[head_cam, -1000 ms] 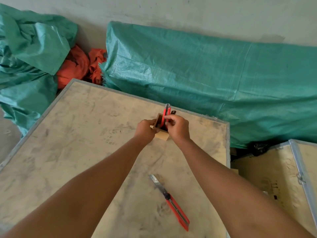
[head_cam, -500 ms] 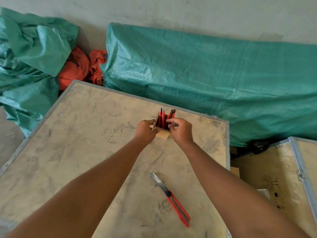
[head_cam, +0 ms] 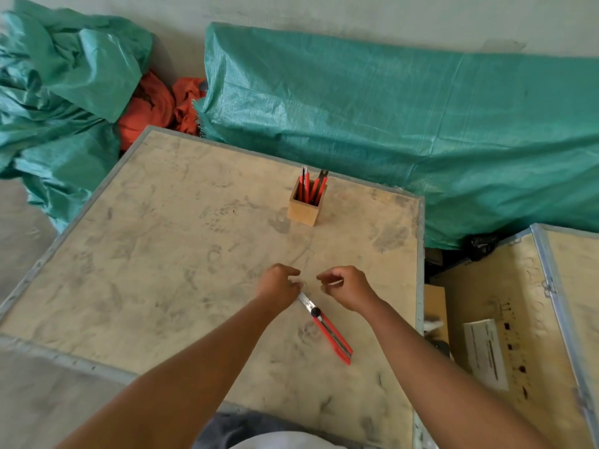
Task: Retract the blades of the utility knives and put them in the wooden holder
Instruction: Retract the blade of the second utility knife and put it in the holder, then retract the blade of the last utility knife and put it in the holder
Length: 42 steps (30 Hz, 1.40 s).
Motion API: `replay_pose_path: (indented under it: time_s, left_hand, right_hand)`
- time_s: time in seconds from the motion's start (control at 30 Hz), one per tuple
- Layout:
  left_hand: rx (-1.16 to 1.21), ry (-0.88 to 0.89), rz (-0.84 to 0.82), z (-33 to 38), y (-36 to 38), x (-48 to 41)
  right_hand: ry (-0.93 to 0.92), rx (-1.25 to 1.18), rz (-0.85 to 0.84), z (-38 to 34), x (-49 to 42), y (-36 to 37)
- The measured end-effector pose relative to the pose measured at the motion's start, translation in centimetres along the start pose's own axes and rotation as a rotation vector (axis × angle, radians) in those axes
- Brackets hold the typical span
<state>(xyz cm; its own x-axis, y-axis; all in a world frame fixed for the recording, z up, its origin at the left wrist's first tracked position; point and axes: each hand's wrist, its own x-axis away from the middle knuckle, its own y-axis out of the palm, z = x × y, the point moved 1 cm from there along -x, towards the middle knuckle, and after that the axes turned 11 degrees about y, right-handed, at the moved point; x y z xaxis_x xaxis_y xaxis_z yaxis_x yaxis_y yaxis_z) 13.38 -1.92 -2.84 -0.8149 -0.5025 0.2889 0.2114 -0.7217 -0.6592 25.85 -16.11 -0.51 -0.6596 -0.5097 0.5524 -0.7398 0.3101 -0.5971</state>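
Note:
A small wooden holder (head_cam: 304, 211) stands near the far edge of the wooden crate top (head_cam: 162, 254) with several red utility knives (head_cam: 311, 186) upright in it. One red utility knife (head_cam: 330, 332) lies flat on the crate top, its blade extended toward my left hand. My left hand (head_cam: 278, 286) hovers over the blade tip with fingers curled; whether it touches the blade is unclear. My right hand (head_cam: 343, 286) is just right of the blade, fingers loosely curled and empty.
Green tarpaulin (head_cam: 421, 131) covers a long bulk behind the crate, and more tarpaulin (head_cam: 58, 92) with orange cloth (head_cam: 152, 105) lies at the left. A second crate (head_cam: 518, 319) with a white label stands to the right, across a narrow gap.
Both hands let go of the holder and came back toward me, down to the knife lying on the crate top. The knife put in the holder stays there.

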Motion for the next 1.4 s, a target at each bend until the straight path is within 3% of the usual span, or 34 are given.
replay_pose_path:
  time_s: [0.2, 0.43, 0.7, 0.87, 1.0, 1.23, 1.4]
  left_hand:
    - [-0.187, 0.081, -0.046, -2.2, 2.3, 1.4]
    - [-0.339, 0.116, -0.027, -2.7, 3.4, 2.1]
    - [-0.361, 0.151, -0.004, -2.7, 3.7, 3.0]
    - [-0.253, 0.220, 0.010, -2.0, 2.3, 3.3]
    - [-0.016, 0.288, 0.103, -0.6, 0.7, 4.3]
    - [0.233, 0.265, -0.171, 2.4, -3.4, 7.0]
    - [0.370, 0.272, -0.151, 3.8, -5.5, 8.3]
  right_hand:
    - [-0.004, 0.138, -0.108, 3.4, 2.2, 3.7]
    - [-0.050, 0.105, -0.023, 4.5, 2.7, 4.8]
    - [-0.003, 0.029, -0.083, 4.8, 3.7, 5.7]
    - [0.037, -0.055, -0.096, 4.2, 4.5, 5.4]
    - [0.028, -0.173, -0.036, 3.0, 5.3, 4.1]
    - [-0.043, -0.458, 0.092, -2.3, 5.5, -0.4]
    - [-0.099, -0.571, 0.170, -5.8, 5.5, -3.4]
